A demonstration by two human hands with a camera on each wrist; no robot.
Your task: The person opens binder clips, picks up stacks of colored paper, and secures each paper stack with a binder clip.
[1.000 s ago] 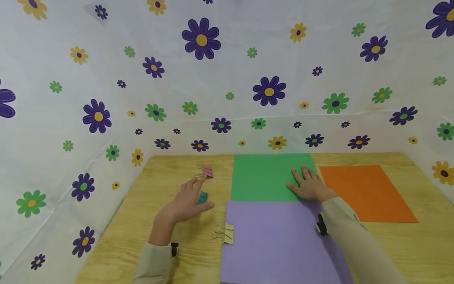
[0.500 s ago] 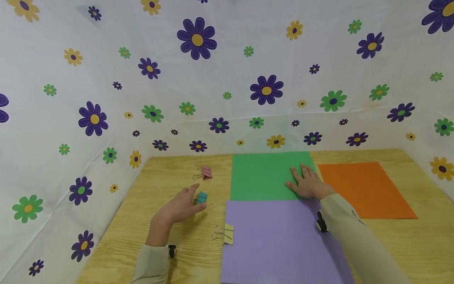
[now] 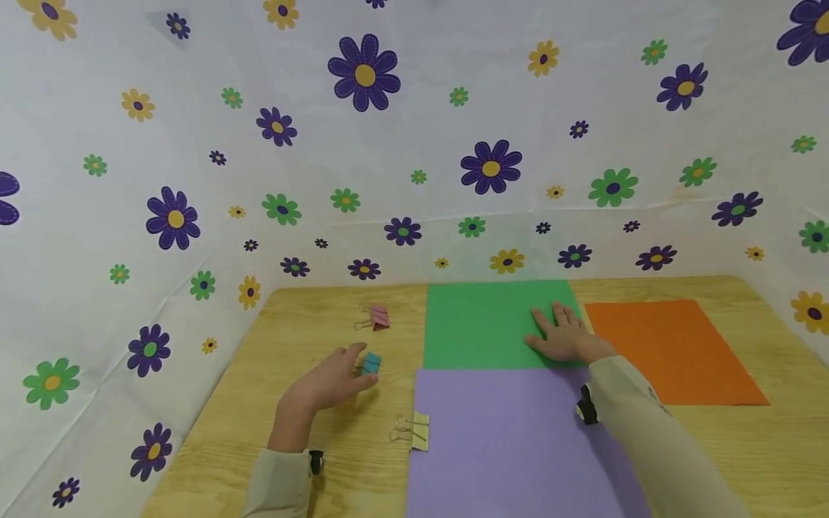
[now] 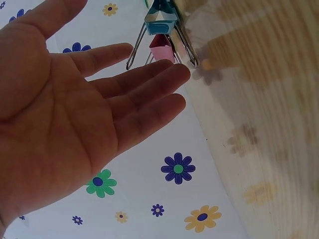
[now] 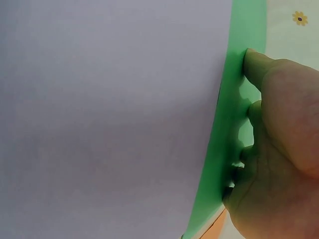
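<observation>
My left hand [image 3: 330, 380] is beside a blue binder clip [image 3: 371, 362], its fingers extended and its thumb apart from them. In the left wrist view the blue clip [image 4: 162, 22] appears just past the fingertips, its wire handles spread, and nothing lies in the palm. Farther back lies a pink binder clip [image 3: 376, 317]. My right hand [image 3: 562, 339] rests with fingers spread on a green sheet [image 3: 488, 324]. In front of it lies a purple sheet [image 3: 512, 439], with a yellow binder clip [image 3: 419, 432] on its left edge.
An orange sheet [image 3: 673, 352] lies to the right of the green one on the wooden table [image 3: 227, 446]. A white cloth with printed flowers [image 3: 414, 129] stands around the back and sides of the table.
My left hand has drawn back from near the pink clip to beside the blue clip. The right hand stays on the green sheet.
</observation>
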